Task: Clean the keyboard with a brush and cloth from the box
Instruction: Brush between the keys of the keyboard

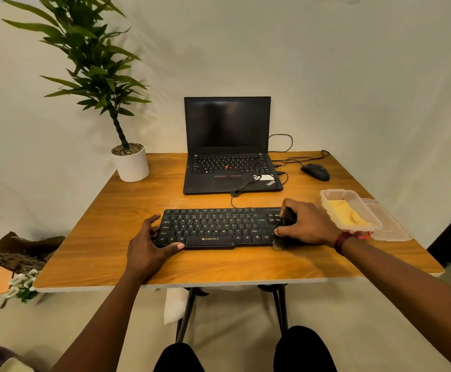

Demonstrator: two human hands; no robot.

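Keyboard (219,226): black, wired, lying flat near the front edge of the table (106,210), roughly centred, its cable running back toward the laptop (229,146) at the rear edge. Left hand (149,242): spread open and holding nothing, thumb along the front edge of the keyboard and fingers at its left end, steadying it. Right hand (307,224): closed over the keyboard's right end on a dark object that looks to be the brush (286,218); its bristles and handle are mostly hidden, so the identification is a judgement. Box (350,210): clear plastic, open, at the right edge of the table just beside the right wrist, with the yellow cloth (348,214) lying inside; the lid (388,224) rests against its far side. Also present: mouse (315,171) at the rear right, potted plant (130,159) at the rear left corner. Step in hand, as judged: brushing the keys, at the right end of the board; the cloth step is not yet begun. Next move calls for sweeping the bristles along the key rows toward the left while the left hand keeps the board from sliding.
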